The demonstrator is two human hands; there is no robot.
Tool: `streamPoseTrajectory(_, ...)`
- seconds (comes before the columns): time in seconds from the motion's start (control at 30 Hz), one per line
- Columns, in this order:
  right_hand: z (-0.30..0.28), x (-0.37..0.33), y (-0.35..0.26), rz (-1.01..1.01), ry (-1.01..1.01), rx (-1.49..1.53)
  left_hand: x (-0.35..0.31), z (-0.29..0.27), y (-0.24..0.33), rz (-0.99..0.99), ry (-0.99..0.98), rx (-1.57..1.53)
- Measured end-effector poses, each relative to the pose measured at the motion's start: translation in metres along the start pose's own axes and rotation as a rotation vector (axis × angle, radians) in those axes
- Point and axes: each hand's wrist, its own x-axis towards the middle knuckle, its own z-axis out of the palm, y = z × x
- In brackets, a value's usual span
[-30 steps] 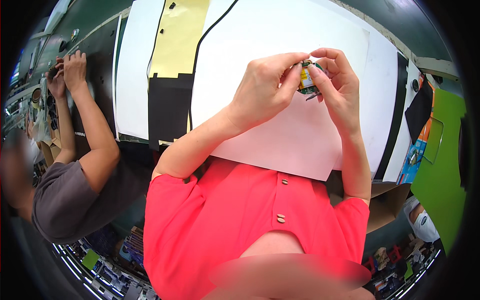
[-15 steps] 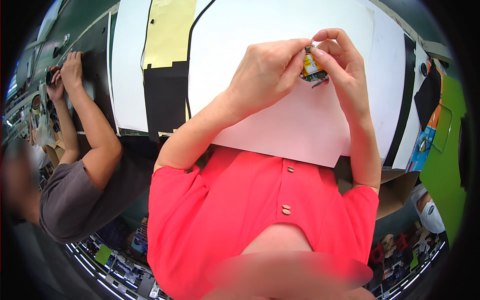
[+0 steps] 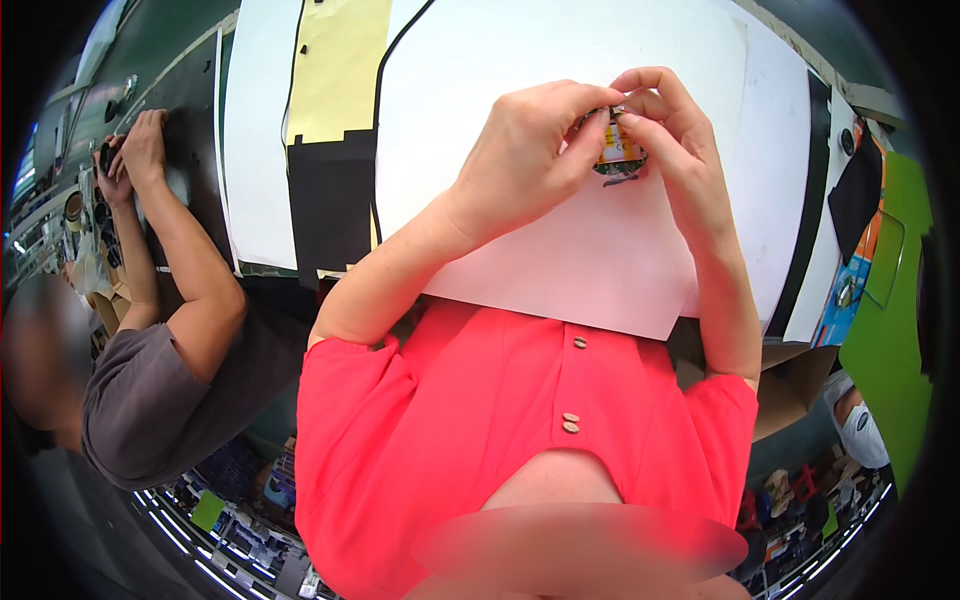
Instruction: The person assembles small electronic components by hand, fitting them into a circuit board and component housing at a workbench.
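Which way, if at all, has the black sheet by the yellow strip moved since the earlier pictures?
No: the black sheet still meets the yellow strip along the same edge; both shifted with the whole view.

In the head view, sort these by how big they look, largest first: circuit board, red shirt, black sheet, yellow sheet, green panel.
1. Red shirt
2. Green panel
3. Yellow sheet and black sheet: too alike to rank
4. Circuit board, partly covered
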Motion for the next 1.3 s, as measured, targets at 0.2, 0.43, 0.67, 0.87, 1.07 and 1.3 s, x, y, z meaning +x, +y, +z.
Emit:
streamPoseTrajectory(0.2,-0.001,0.001,0.003,0.020,-0.010,0.064,0.001,-0.003,0.003,0.060,-0.076,0.172)
streamPoseTrajectory(0.43,-0.005,0.003,0.001,-0.063,-0.094,0.026,0.004,-0.009,0.008,-0.049,-0.070,0.001)
streamPoseTrajectory(0.67,-0.001,0.003,0.002,-0.079,-0.056,0.030,0.005,-0.012,0.015,-0.104,-0.085,-0.008)
streamPoseTrajectory(0.87,0.002,0.006,0.003,-0.059,-0.023,0.074,0.007,-0.009,0.016,-0.069,-0.032,-0.071)
streamPoseTrajectory(1.07,-0.013,0.032,-0.014,-0.069,-0.002,0.004,0.039,-0.047,0.017,-0.104,-0.110,0.097)
streamPoseTrajectory(1.3,-0.101,0.193,-0.015,-0.363,0.385,-0.386,0.171,-0.265,-0.102,0.142,0.364,1.055)
